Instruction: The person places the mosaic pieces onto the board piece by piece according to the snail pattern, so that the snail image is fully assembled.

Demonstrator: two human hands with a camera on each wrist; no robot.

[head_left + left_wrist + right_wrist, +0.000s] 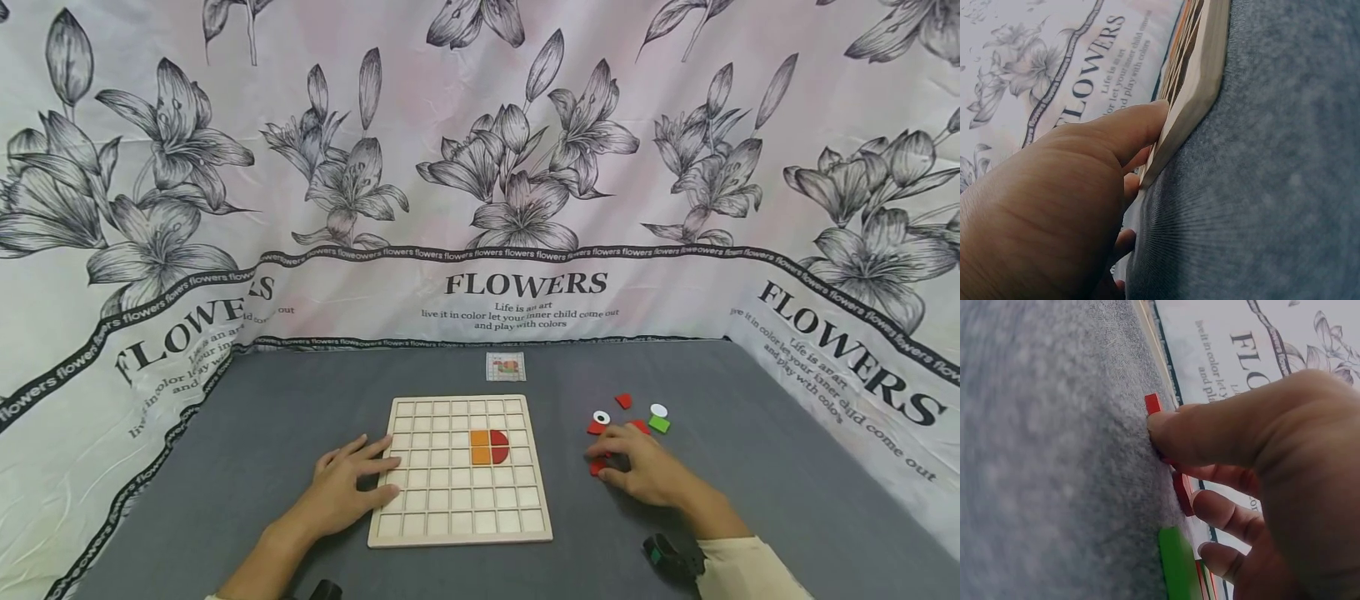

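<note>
A wooden grid board (432,523) holds two orange squares (480,455) beside two red quarter-round pieces (498,438) that form a half disc. My left hand (341,487) lies at the board's left side, fingers spread, thumb and fingertips on its rim; in the left wrist view the thumb touches the board edge (1194,100). Right of the board, my right hand (641,467) reaches down to the table with bent fingers. Its thumb and index finger pinch a small red piece (597,467), partly covered by the thumb (1175,434) in the right wrist view.
Around the right hand's far side lie a red piece (623,402), a white disc (658,410), a green square (659,424) and an eye disc (601,417) by another red piece (596,428). A small picture card (506,367) lies behind the board. Flower-printed cloth (525,300) encloses the table.
</note>
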